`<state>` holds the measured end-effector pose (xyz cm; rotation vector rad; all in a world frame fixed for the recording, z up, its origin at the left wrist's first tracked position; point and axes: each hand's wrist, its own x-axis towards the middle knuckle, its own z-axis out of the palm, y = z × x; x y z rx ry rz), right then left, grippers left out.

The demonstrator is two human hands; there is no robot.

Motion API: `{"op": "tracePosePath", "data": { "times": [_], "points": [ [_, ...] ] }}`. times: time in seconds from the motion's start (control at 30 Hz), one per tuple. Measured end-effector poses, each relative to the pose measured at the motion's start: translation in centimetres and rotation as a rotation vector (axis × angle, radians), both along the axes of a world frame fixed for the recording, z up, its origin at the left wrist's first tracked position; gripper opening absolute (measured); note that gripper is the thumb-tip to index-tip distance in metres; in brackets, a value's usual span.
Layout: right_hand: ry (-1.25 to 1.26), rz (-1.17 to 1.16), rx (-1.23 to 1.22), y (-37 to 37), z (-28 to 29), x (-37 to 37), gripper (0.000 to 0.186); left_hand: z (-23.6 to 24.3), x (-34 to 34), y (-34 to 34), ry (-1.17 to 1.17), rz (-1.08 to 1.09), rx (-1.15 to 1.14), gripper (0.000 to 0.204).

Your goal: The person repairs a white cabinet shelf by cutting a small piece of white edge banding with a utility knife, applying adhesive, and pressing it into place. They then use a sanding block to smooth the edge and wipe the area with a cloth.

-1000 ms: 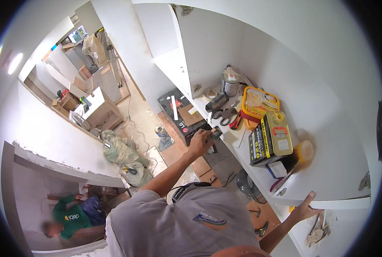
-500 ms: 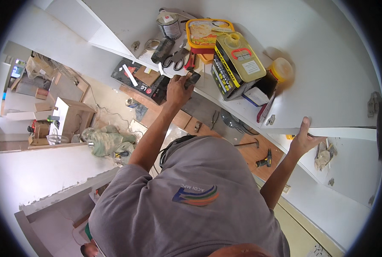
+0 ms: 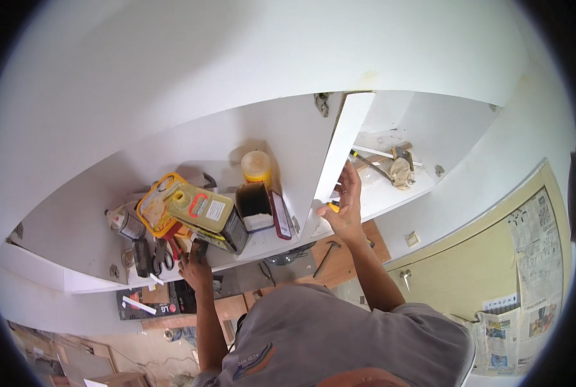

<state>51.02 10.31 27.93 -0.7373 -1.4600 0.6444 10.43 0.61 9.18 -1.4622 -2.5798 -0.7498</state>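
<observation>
My left hand [image 3: 196, 272] is at the front edge of the cabinet shelf, its fingers closed round a small dark block [image 3: 199, 250] whose kind I cannot make out. Beside it lie black-handled scissors [image 3: 165, 256], a red-handled tool [image 3: 173, 250] and a dark roll-like piece [image 3: 142, 258]. My right hand [image 3: 347, 209] reaches into the right compartment past the upright divider [image 3: 347, 145], thumb and fingers apart. A small yellow object [image 3: 333, 206] shows between thumb and fingers; whether they touch it I cannot tell.
The left compartment holds a rectangular metal can [image 3: 213, 216], a yellow tub [image 3: 162, 206], a round paint can [image 3: 128, 224], an open black box [image 3: 254, 208] and a yellow-banded jar [image 3: 256, 169]. A hammer [image 3: 326, 259] and pliers [image 3: 266, 273] lie below. A pale door [image 3: 455, 251] stands right.
The view has swung to the right. My right hand has left the divider's edge and reached into the right compartment with fingers spread. My left hand still holds the dark block by the shelf edge.
</observation>
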Motion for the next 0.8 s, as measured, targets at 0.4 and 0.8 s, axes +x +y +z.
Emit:
{"op": "tracePosePath", "data": {
  "times": [0.4,0.8],
  "points": [
    [0.183,-0.115,0.167,-5.1,3.9,2.8,0.08,10.2,7.0,-2.7,-0.492,-0.471,0.321,0.023],
    [1.091,0.874,-0.29,-11.5,8.1,0.1,0.112,28.7,23.5,4.2,-0.557,-1.311,0.705,0.035]
  ]
}}
